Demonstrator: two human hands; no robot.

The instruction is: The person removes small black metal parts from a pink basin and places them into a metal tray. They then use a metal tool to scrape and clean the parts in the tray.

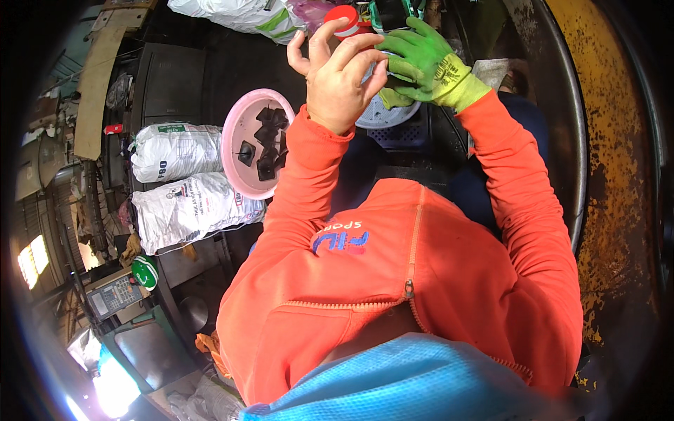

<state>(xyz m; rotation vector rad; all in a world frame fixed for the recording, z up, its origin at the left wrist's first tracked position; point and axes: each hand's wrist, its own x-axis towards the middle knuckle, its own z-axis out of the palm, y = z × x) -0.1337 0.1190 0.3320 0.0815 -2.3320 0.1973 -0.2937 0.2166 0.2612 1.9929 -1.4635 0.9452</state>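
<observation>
My bare left hand (pixel 340 88) is raised at the top middle, its fingers bent and apart. Nothing shows in its grasp, though its palm side is partly hidden. Close to its fingertips is my right hand (pixel 425 64) in a green rubber glove with a yellow-green cuff. The gloved fingers are spread and point left. Beneath both hands sits a pale blue round basin (pixel 379 116), mostly covered by them. A yellow-green piece (pixel 397 98) shows just under the gloved fingers; I cannot tell what it is. Beyond my left hand stands a red round lid (pixel 342 19).
A pink basin (pixel 230 140) holding several dark angular pieces stands left of my left arm. Beside it lie two white printed sacks (pixel 175 153). A dark blue perforated crate (pixel 397 137) is under the pale basin. A rusty yellow panel (pixel 611 175) rises at the right.
</observation>
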